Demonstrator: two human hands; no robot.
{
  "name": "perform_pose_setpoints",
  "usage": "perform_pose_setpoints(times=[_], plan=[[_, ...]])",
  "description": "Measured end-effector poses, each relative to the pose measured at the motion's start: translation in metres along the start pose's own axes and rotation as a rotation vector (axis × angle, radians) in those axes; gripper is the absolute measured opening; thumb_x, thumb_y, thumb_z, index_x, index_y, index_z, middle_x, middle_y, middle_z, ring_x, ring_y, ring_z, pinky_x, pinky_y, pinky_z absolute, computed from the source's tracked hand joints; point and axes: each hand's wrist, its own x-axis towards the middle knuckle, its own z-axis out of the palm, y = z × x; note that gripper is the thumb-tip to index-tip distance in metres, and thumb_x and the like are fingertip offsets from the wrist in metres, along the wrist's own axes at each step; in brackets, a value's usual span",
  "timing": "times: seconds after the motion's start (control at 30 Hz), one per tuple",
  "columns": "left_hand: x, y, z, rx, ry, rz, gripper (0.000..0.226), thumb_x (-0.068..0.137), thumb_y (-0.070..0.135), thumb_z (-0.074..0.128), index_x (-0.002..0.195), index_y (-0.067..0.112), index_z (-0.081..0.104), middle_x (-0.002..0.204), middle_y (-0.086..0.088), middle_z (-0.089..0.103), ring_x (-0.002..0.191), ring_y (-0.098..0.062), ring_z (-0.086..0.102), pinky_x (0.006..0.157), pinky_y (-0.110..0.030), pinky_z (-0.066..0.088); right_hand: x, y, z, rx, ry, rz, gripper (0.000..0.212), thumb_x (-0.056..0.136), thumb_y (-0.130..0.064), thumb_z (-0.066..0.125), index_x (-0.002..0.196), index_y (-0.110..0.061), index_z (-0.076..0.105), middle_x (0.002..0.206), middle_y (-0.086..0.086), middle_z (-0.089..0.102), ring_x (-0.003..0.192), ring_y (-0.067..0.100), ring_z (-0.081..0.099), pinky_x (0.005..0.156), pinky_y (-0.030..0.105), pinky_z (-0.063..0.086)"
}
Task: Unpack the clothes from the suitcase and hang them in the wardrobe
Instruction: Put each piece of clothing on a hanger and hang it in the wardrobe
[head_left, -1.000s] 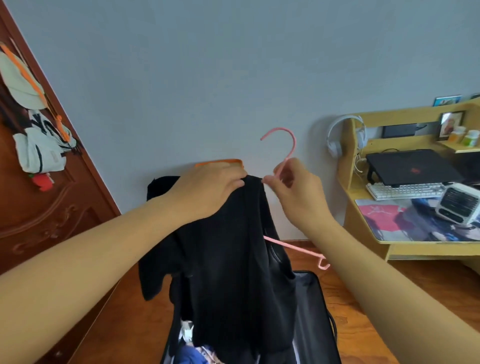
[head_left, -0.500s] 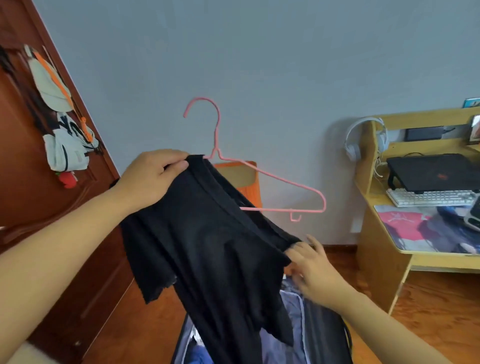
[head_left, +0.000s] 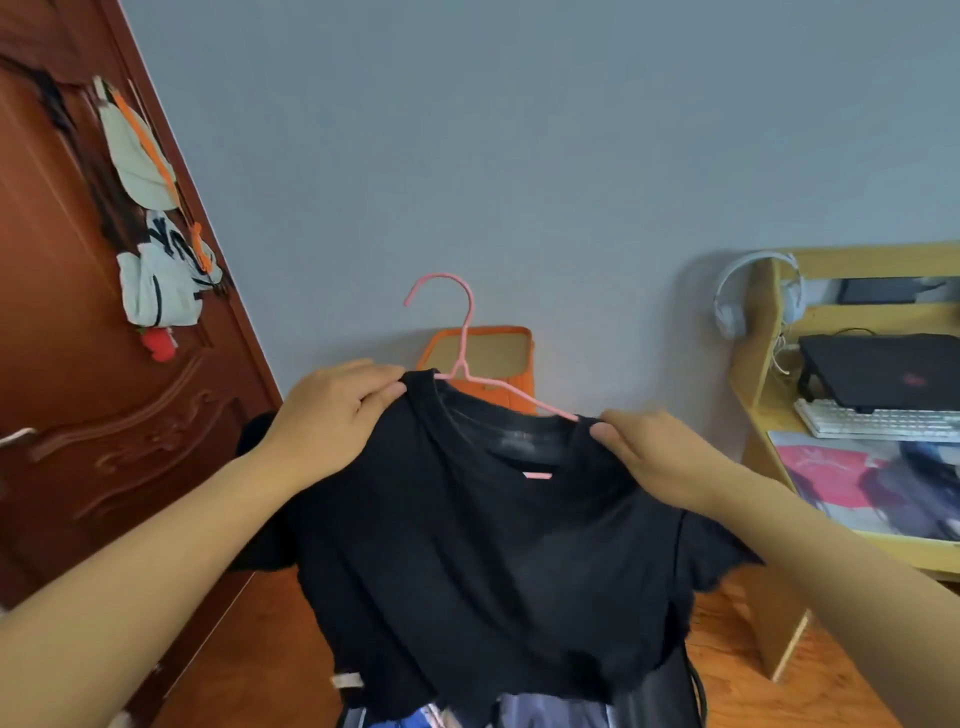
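**Black T-shirt held up on a pink hanger by both shoulders**

The left hand (head_left: 332, 415) grips the left shoulder of the black T-shirt (head_left: 483, 540), its fingers (head_left: 374, 387) curled over the top edge of the cloth right beside the neckline. The right hand (head_left: 660, 457) pinches the other shoulder: the thumb lies on the front of the fabric and the fingers are folded behind it, so neither hand is released.

Between the two sets of fingers runs the pink wire hanger (head_left: 465, 358). Its hook stands upright above the collar, one arm slants down to meet the right hand's fingertips, and a short piece of its lower bar shows through the neck opening. The shirt hangs spread out below both hands, front facing the camera, sleeves drooping to either side.

Under the shirt's ragged hem, below the hands, lies the open suitcase (head_left: 654, 696) on the wooden floor, with blue and pale cloth visible inside.

Beyond the fingers, against the grey wall, stands an orange box (head_left: 519, 384). To the left of the left hand is a carved brown door (head_left: 78, 415) with caps hanging on it. To the right of the right hand is a wooden desk; its tabletop (head_left: 904, 545) carries a white keyboard (head_left: 878, 423) and a black laptop (head_left: 883, 369), and white headphones (head_left: 727, 306) hang on its side.
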Motion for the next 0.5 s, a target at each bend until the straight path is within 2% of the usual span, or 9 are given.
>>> perform_pose_setpoints(times=[0.03, 0.1, 0.17, 0.27, 0.33, 0.4, 0.47, 0.5], plan=[[0.0, 0.003, 0.001, -0.017, 0.018, -0.003, 0.025, 0.103, 0.025, 0.057, 0.12, 0.018, 0.074, 0.104, -0.004, 0.075, 0.097, -0.024, 0.067, 0.082, -0.043, 0.056, 0.0, -0.002, 0.0, -0.032, -0.029, 0.016, 0.041, 0.101, -0.051, 0.029, 0.077, -0.02, 0.043, 0.071, -0.003, 0.055, 0.07, 0.025, 0.054, 0.068, 0.04, 0.041], [0.002, 0.006, 0.004, -0.047, 0.049, -0.006, 0.023, 0.103, 0.027, 0.057, 0.119, 0.023, 0.074, 0.103, -0.002, 0.075, 0.095, -0.023, 0.068, 0.081, -0.043, 0.056, 0.002, -0.011, 0.0, -0.042, -0.011, -0.004, 0.039, 0.105, -0.044, 0.032, 0.078, -0.017, 0.039, 0.067, -0.002, 0.052, 0.064, 0.025, 0.05, 0.066, 0.043, 0.041], [0.006, 0.011, 0.008, -0.038, 0.038, 0.041, 0.025, 0.104, 0.037, 0.051, 0.117, 0.03, 0.071, 0.096, 0.001, 0.073, 0.089, -0.021, 0.067, 0.076, -0.042, 0.056, 0.004, -0.02, 0.0, -0.034, 0.044, -0.069, 0.036, 0.106, -0.04, 0.034, 0.08, -0.015, 0.039, 0.066, -0.003, 0.05, 0.063, 0.025, 0.047, 0.064, 0.042, 0.039], [0.007, 0.026, 0.009, 0.064, 0.027, 0.169, 0.036, 0.103, 0.045, 0.041, 0.112, 0.026, 0.07, 0.079, 0.008, 0.059, 0.071, -0.017, 0.058, 0.06, -0.041, 0.053, 0.007, -0.026, -0.005, -0.011, 0.06, -0.089, 0.035, 0.106, -0.039, 0.035, 0.083, -0.013, 0.042, 0.068, -0.001, 0.053, 0.064, 0.023, 0.049, 0.063, 0.04, 0.037], [0.0, 0.023, 0.005, 0.194, 0.08, 0.171, 0.04, 0.105, 0.046, 0.039, 0.119, 0.025, 0.069, 0.085, 0.007, 0.06, 0.074, -0.019, 0.059, 0.059, -0.041, 0.054, 0.004, -0.024, -0.012, 0.061, 0.125, -0.046, 0.031, 0.105, -0.035, 0.039, 0.083, -0.014, 0.045, 0.068, -0.004, 0.053, 0.065, 0.021, 0.05, 0.063, 0.038, 0.036], [-0.016, 0.006, 0.008, 0.276, 0.154, -0.002, 0.042, 0.106, 0.045, 0.038, 0.134, 0.023, 0.06, 0.106, -0.001, 0.063, 0.092, -0.024, 0.062, 0.073, -0.044, 0.055, 0.0, -0.019, -0.021, 0.122, 0.236, 0.007, 0.028, 0.105, -0.03, 0.043, 0.08, -0.018, 0.047, 0.065, -0.006, 0.052, 0.065, 0.021, 0.051, 0.063, 0.039, 0.036], [-0.036, -0.009, 0.018, 0.076, 0.199, -0.36, 0.04, 0.109, 0.041, 0.039, 0.141, 0.021, 0.049, 0.125, -0.005, 0.059, 0.109, -0.026, 0.058, 0.087, -0.045, 0.052, -0.002, -0.014, -0.03, 0.159, 0.289, 0.016, 0.028, 0.104, -0.028, 0.045, 0.076, -0.021, 0.046, 0.064, -0.005, 0.053, 0.065, 0.02, 0.053, 0.065, 0.037, 0.037], [-0.043, -0.017, 0.025, -0.087, 0.203, -0.503, 0.036, 0.109, 0.037, 0.039, 0.136, 0.017, 0.052, 0.124, -0.005, 0.061, 0.109, -0.028, 0.058, 0.088, -0.044, 0.048, -0.001, -0.01, -0.033, 0.166, 0.281, 0.015, 0.028, 0.104, -0.028, 0.046, 0.076, -0.022, 0.046, 0.065, -0.004, 0.054, 0.066, 0.019, 0.054, 0.066, 0.036, 0.038]])
